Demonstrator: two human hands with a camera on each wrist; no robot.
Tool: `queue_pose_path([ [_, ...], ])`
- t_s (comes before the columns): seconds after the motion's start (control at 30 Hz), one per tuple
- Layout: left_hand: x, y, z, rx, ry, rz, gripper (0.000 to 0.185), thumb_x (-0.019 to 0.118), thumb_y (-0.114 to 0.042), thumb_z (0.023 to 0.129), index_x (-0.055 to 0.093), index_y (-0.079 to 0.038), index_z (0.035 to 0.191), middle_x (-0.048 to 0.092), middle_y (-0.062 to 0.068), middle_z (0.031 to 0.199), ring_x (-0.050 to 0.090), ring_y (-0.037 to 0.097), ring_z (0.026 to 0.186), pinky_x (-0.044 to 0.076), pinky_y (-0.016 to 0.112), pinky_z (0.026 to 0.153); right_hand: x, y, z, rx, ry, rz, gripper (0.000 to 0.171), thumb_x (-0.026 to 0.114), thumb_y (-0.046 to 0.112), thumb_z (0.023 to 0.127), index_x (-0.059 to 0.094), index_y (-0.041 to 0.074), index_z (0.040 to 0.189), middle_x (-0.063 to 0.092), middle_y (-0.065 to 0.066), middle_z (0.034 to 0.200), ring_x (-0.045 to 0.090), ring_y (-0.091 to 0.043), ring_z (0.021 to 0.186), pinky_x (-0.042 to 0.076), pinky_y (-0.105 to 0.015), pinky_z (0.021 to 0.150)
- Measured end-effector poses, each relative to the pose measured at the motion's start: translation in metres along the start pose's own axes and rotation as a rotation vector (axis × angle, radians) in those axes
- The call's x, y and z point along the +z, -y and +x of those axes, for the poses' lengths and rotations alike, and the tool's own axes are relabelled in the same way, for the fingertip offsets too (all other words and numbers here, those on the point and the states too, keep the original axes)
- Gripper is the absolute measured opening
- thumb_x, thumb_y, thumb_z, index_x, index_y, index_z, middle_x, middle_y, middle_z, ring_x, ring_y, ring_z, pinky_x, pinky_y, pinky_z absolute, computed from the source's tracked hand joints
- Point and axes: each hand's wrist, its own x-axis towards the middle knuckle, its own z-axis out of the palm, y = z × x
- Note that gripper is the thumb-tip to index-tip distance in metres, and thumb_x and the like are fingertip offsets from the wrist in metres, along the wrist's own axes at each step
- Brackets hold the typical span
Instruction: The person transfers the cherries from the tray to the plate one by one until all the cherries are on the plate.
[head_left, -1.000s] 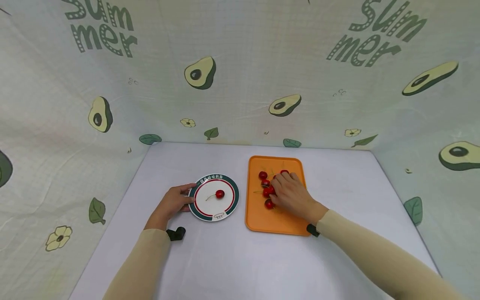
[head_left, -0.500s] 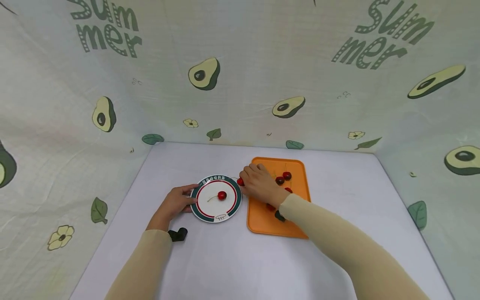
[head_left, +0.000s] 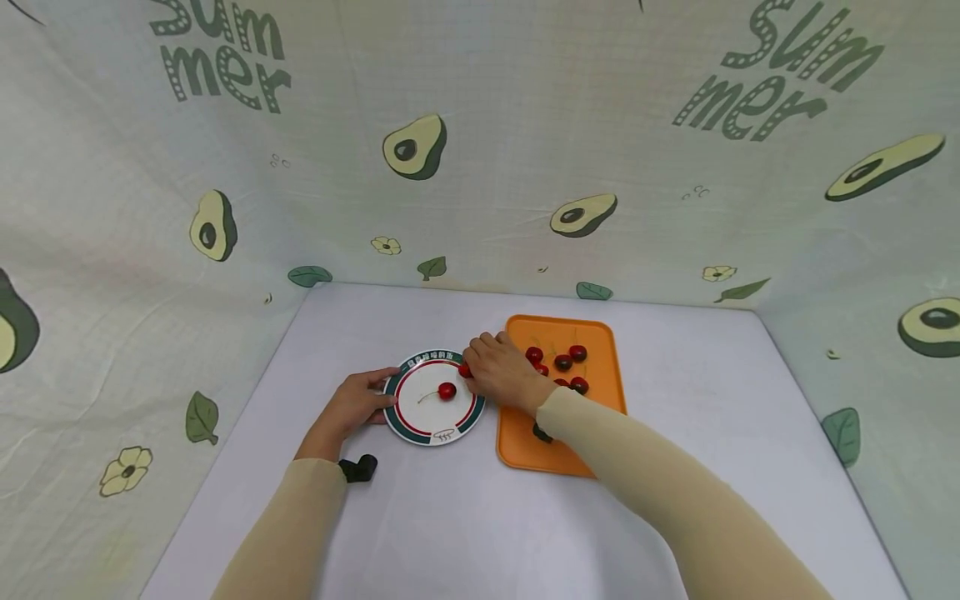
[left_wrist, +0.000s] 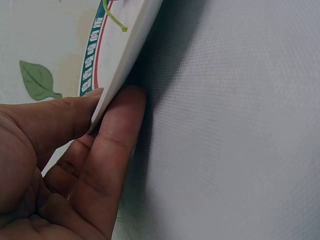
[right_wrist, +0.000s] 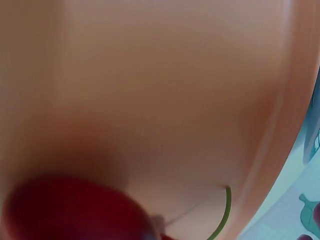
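Near the tabletop's middle, the left hand (head_left: 347, 408) pinches the plate's (head_left: 402, 421) left rim, thumb above, fingers beneath. The rim lettering is too small to read. One cherry (head_left: 447, 390) lies at the plate's centre. The right hand (head_left: 501, 373) pinches a second cherry (head_left: 465, 371) over its right rim. Behind, "Summer" marks the backdrop (head_left: 225, 58).

Plate (head_left: 433, 421) looked glazed ceramic, glossy. Tray (head_left: 525, 442) smooth matt plastic. Cherries (head_left: 564, 362) shiny-skinned. Table (head_left: 465, 517) cover finely textured, matt. Backdrop (head_left: 480, 150) printed cloth.
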Motion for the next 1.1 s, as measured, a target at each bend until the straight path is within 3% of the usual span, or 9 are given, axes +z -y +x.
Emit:
queue_pose_path([
  [0.2, 0.001, -0.001, -0.001, -0.005, -0.004, -0.007, 0.061, 0.073, -0.004, 0.096, 0.057, -0.019, 0.153, 0.049, 0.022, 0.150, 0.067, 0.015, 0.075, 0.063, 0.027, 0.069, 0.003, 0.005, 0.001, -0.020, 0.002, 0.013, 0.037, 0.063, 0.044, 0.104, 0.066, 0.010, 0.120, 0.062, -0.003, 0.106, 0.052, -0.022, 0.102, 0.043, -0.034, 0.087],
  [0.73, 0.002, -0.003, -0.003, -0.012, -0.010, -0.013, 0.060, 0.072, -0.004, 0.097, 0.057, -0.018, 0.153, 0.049, 0.023, 0.151, 0.067, 0.015, 0.075, 0.063, 0.028, 0.070, 0.005, 0.009, 0.003, -0.025, 0.046, -0.018, 0.043, 0.059, 0.049, 0.106, 0.063, 0.012, 0.127, 0.063, -0.003, 0.116, 0.052, -0.022, 0.110, 0.045, -0.035, 0.093],
  [0.93, 0.001, -0.004, -0.002, -0.014, -0.001, -0.011, 0.061, 0.074, -0.006, 0.097, 0.057, -0.019, 0.154, 0.049, 0.022, 0.150, 0.067, 0.016, 0.078, 0.063, 0.027, 0.070, -0.001, 0.005, -0.002, 0.004, 0.041, 0.016, 0.046, 0.055, 0.050, 0.106, 0.063, 0.011, 0.128, 0.063, -0.005, 0.118, 0.052, -0.024, 0.112, 0.044, -0.036, 0.096],
  [1.1, 0.001, -0.003, -0.003, -0.007, 0.010, -0.012, 0.061, 0.074, -0.006, 0.097, 0.056, -0.019, 0.154, 0.048, 0.022, 0.151, 0.067, 0.016, 0.078, 0.063, 0.028, 0.070, -0.009, -0.005, -0.013, 0.047, 0.005, 0.039, 0.040, 0.062, 0.043, 0.105, 0.065, 0.010, 0.126, 0.064, -0.007, 0.116, 0.052, -0.025, 0.109, 0.045, -0.037, 0.095],
])
